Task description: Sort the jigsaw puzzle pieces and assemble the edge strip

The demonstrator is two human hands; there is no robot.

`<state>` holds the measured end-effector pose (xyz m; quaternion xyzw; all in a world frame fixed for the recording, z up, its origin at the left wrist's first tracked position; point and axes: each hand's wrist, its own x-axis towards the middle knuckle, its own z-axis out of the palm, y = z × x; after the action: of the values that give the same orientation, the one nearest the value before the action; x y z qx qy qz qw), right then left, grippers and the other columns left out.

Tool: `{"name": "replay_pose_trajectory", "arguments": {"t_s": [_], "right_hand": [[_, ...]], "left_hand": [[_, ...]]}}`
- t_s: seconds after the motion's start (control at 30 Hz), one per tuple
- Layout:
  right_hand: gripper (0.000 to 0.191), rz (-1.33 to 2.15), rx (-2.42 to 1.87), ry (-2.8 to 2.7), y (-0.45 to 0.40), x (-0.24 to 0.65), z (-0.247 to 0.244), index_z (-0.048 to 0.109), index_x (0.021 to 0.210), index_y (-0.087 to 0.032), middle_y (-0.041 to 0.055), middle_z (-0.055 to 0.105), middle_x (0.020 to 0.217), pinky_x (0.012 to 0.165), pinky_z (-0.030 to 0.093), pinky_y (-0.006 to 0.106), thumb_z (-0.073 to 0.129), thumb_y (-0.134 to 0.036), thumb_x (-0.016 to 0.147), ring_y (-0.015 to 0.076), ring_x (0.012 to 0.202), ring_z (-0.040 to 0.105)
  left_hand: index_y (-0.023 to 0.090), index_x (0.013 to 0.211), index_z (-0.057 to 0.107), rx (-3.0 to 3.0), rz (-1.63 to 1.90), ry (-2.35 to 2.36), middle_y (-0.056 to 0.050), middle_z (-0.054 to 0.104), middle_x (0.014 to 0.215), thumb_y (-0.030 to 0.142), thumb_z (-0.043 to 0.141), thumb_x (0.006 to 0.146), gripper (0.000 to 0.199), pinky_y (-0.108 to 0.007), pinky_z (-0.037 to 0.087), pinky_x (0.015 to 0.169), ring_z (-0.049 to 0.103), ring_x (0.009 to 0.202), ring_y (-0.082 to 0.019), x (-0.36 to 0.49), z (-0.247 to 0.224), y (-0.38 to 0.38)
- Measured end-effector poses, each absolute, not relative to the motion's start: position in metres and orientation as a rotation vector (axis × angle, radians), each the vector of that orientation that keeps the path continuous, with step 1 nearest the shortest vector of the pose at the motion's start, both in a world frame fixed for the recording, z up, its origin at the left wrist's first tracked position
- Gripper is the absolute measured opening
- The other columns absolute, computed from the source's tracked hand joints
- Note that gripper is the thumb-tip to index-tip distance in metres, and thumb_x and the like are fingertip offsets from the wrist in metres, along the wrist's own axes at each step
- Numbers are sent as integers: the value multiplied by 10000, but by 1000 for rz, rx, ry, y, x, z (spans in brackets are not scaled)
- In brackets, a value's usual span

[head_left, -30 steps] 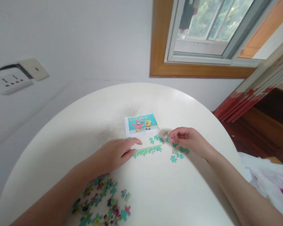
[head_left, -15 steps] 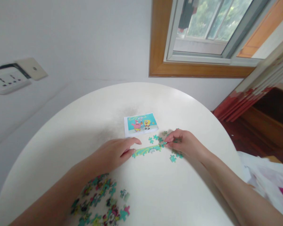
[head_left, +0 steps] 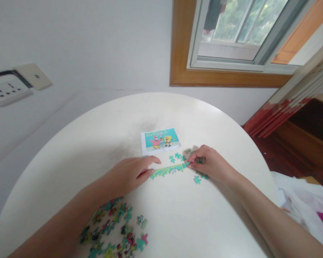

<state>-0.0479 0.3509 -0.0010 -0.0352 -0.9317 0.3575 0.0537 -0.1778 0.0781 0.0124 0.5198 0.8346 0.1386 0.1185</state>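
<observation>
A joined strip of teal and yellow puzzle pieces [head_left: 168, 170] lies on the white table. My left hand [head_left: 136, 172] rests at the strip's left end, thumb and forefinger apart, holding nothing. At the right end, my right hand [head_left: 207, 161] pinches a teal puzzle piece [head_left: 188, 163] against the strip; whether it is fully joined I cannot tell. Just above the strip are a few loose teal pieces [head_left: 177, 156], and others lie under and below my right hand. Behind them is a picture card [head_left: 161, 140] with cartoon figures on teal.
A large pile of mixed puzzle pieces [head_left: 114, 229] spreads near my left forearm. The round white table [head_left: 177, 215] stands against a wall with a socket [head_left: 9, 89] and a wood-framed window [head_left: 183, 77]. White plastic bags [head_left: 301, 200] lie to the right of the table.
My right hand has shifted slightly left with the teal piece, which now sits closer against the strip's right end. My left hand has hardly moved.
</observation>
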Motion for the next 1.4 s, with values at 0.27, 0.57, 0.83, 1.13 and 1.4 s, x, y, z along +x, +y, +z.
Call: {"name": "replay_pose_trajectory", "arguments": {"t_s": [0.27,0.57,0.83,1.13,1.4], "right_hand": [[67,1067,-84,-2842,350,-48,-1,765,812,-239,19,705,786,730,449,284,713,-236,770,175,786,614],[69,1085,-81,-2829,351,-48,0,767,807,-240,25,717,802,738,459,287,715,-239,762,185,810,625],[67,1213,-140,-2753,358,-44,7,768,786,-242,41,708,830,764,500,321,721,-282,759,204,825,636],[53,1073,-102,-2822,354,-48,3,761,765,-238,28,711,785,730,482,310,712,-234,747,195,787,634],[127,1089,-320,-2714,371,-43,13,770,802,-234,39,709,847,725,478,299,700,-316,736,194,788,624]], "left_hand": [[243,1269,565,1507,386,2440,-15,693,857,265,428,951,347,-295,451,767,628,705,-170,-178,12,79],[246,1265,563,1529,380,2443,-8,688,833,270,431,951,341,-283,447,737,614,680,-162,-179,11,79],[247,1263,568,1530,393,2444,2,678,796,280,426,952,344,-275,453,738,616,669,-158,-178,11,79],[240,1261,578,1521,409,2447,-18,707,876,281,429,953,345,-292,465,786,636,714,-165,-178,12,79],[255,1267,572,1523,440,2427,-38,715,1100,299,424,956,348,-302,469,824,667,919,-199,-179,11,79]]}}
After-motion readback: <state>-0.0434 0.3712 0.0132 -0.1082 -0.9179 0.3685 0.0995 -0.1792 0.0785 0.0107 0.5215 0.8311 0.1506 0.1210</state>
